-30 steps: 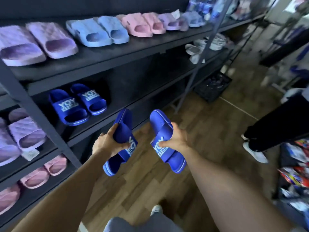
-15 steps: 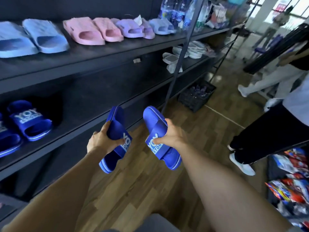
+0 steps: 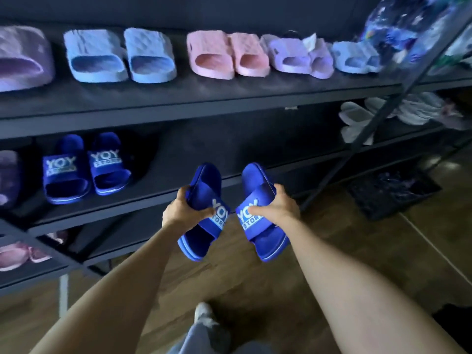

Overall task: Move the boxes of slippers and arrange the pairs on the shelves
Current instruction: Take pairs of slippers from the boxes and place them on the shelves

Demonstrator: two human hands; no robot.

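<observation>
Hands clamped on one dark blue slipper each: left hand (image 3: 182,212) grips left slipper (image 3: 204,213), right hand (image 3: 277,209) grips right slipper (image 3: 263,218), both just in front of middle shelf (image 3: 229,159).

Dark shelves (image 3: 229,98) carry pastel slippers (image 3: 212,57) above, a blue pair (image 3: 85,169) below.

**Floor, crate and wrapped pack**

A wooden floor (image 3: 383,272) of brown planks fills the lower half of the view, its grain running on a slant. A thin pale line (image 3: 434,250) crosses the planks at the right, running down toward the right edge. Above that line a dark, low crate (image 3: 394,194) with latticed sides sits on the floor; its contents are dim and blurred, showing only bluish and purplish glints. At the upper right corner is a bulky pack (image 3: 404,24) in shiny clear wrap, too blurred to tell what is inside. A dark shape (image 3: 457,325) fills the lower right corner.
</observation>
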